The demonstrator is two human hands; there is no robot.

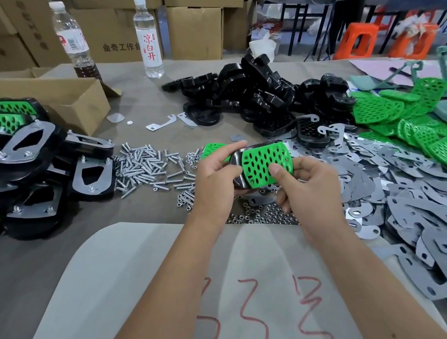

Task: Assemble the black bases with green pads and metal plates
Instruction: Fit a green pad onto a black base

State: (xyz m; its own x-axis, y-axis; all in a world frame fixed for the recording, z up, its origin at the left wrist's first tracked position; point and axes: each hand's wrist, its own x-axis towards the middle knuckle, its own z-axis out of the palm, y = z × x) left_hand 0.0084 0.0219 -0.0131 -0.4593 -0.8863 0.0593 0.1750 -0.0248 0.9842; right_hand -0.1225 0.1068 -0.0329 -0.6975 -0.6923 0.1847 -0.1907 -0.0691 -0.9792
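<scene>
item: pale sheet (149, 285) with red scrawled marks, nearest the viewer, lying on the table (10, 298) under both forearms.

item: left hand (217, 175), fingers curled round the left end of a black base (237, 170), forefinger stretched along its top edge.

item: right hand (302, 186), thumb pressing on a green pad (259, 162) that sits on the black base, remaining fingers curled beneath its right end. base and pad held together above the table centre, between both hands. a second green piece (213, 149) shows just behind the left hand; cannot tell whether it is held.

item: small nuts (261, 214), scattered directly under the hands.

item: loose screws (148, 167), a spread heap just left of the hands.

item: finished assemblies (24, 159), stacked at left edge; black bodies with metal plates bolted on, green showing on some.

item: grey metal plates (407, 194), large loose pile at right, reaching near the right hand.

item: cardboard box (59, 96), open, behind the finished stack.

item: pile of black bases (252, 95), middle distance, centre.

item: heap of green pads (415, 120), right of the black pile, touching it.

item: two water bottles (148, 37), upright, left of centre.

item: stacked cartons (192, 30) with printed characters, behind the bottles.

item: orange stools (360, 40), far right background.
</scene>
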